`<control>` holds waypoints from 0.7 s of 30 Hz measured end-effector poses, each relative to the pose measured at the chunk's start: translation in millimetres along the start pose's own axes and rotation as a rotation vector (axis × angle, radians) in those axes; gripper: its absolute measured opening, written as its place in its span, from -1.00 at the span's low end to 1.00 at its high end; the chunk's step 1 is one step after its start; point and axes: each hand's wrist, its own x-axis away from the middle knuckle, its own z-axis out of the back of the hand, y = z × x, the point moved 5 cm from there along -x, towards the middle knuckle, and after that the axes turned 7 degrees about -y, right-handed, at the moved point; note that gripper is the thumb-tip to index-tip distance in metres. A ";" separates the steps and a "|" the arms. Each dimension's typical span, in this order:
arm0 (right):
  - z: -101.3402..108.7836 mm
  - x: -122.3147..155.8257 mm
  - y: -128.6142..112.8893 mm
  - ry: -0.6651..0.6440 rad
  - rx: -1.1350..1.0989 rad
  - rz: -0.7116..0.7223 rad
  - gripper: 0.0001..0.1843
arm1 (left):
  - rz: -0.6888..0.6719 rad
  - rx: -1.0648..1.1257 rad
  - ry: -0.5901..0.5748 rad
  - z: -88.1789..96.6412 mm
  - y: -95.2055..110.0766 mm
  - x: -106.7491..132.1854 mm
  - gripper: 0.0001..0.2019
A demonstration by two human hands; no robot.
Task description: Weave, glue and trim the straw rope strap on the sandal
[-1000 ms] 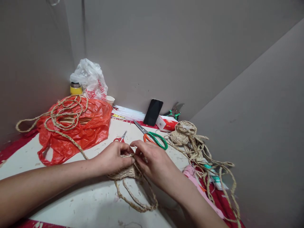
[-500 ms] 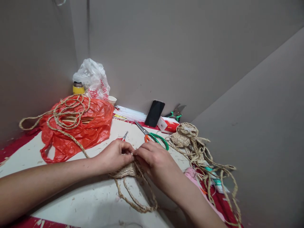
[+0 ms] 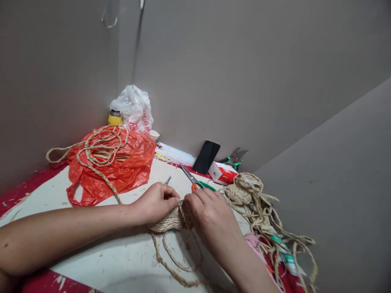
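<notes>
Head view, single frame. Left hand (image 3: 157,201) and right hand (image 3: 210,213) meet at the centre of the white surface (image 3: 106,260), fingertips nearly touching. Both are curled closed, each pinching the top edge of a woven straw piece (image 3: 168,223), which sits on the surface directly under and between the hands. Its free braided rope (image 3: 177,264) trails toward the near edge in a loose loop. Just behind the hands: green-and-orange scissors (image 3: 197,183), handles partly hidden by the right hand; tip of a small second pair (image 3: 167,180) shows above the left hand. Far left: orange plastic bag (image 3: 122,175) with a rope coil (image 3: 102,148) lying on top. Against the back wall: yellow jar (image 3: 115,118), white plastic bag (image 3: 134,108), paper cup (image 3: 153,134), a dark phone (image 3: 206,156) propped leaning, a red-and-white box (image 3: 226,175), green-handled pliers (image 3: 233,158). Right of the right hand: round woven pieces (image 3: 244,189) with loose strands (image 3: 275,228) spilling toward the near right edge.
</notes>
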 end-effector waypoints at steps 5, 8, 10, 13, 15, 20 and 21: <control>28.1 17.1 7.7 0.378 -0.598 -0.246 -0.87 | -0.012 0.144 0.224 13.6 -1.0 -2.5 -0.81; 7.7 27.2 -1.3 0.495 -1.234 -0.541 -0.88 | -0.059 0.204 0.345 21.7 1.4 -1.3 -0.77; -20.3 23.3 -15.9 0.425 -1.623 -0.678 -0.77 | -0.099 0.225 0.385 24.1 4.7 1.3 -0.76; -49.7 11.9 -28.0 0.422 -1.933 -0.792 -0.68 | -0.147 0.235 0.405 22.2 9.1 6.7 -0.76; -58.9 5.6 -27.7 0.476 -2.028 -0.826 -0.65 | -0.168 0.240 0.396 18.1 10.1 9.3 -0.76; -66.9 -0.3 -25.6 0.551 -2.119 -0.844 -0.64 | -0.225 0.198 0.371 7.2 10.5 13.2 -0.78; -68.0 -0.8 -26.0 0.553 -2.125 -0.842 -0.64 | -0.232 0.173 0.367 5.6 10.9 14.0 -0.78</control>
